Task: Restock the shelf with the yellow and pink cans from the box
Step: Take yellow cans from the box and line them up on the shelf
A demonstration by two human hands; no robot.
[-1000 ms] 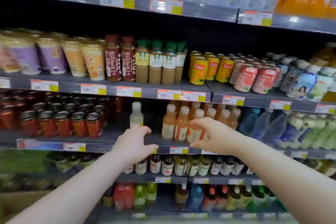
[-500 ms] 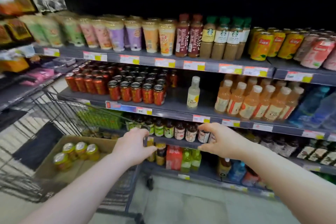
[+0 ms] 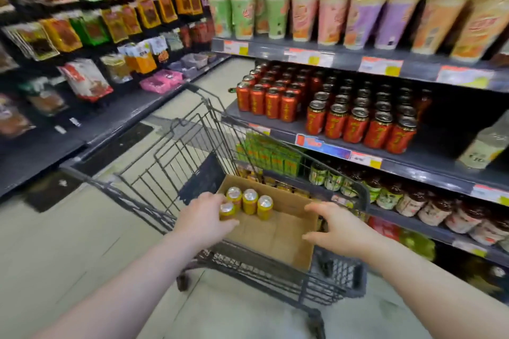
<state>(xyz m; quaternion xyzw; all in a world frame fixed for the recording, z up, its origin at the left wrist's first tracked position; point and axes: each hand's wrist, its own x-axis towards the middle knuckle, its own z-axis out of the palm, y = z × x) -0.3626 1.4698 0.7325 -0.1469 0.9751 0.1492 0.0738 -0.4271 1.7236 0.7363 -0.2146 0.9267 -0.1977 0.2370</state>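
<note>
A cardboard box (image 3: 278, 237) sits in a wire shopping cart (image 3: 192, 162). Several yellow cans (image 3: 250, 201) with silver tops stand in its far left corner. My left hand (image 3: 205, 215) reaches into the box, and its fingers and thumb curl round the nearest yellow can (image 3: 227, 210). My right hand (image 3: 337, 228) hovers over the box's right rim with its fingers spread, holding nothing. Only yellow cans show in the box.
The drinks shelf on the right holds red cans (image 3: 358, 124), cup drinks (image 3: 330, 16) above and bottles (image 3: 413, 201) below. Snack packets (image 3: 91, 22) hang on the left-hand shelving. Tiled aisle floor (image 3: 68, 242) runs between the two.
The view has swung left and down from the shelf to the cart. Both hands dropped from in front of the shelf to the box, and my left hand reached a yellow can.
</note>
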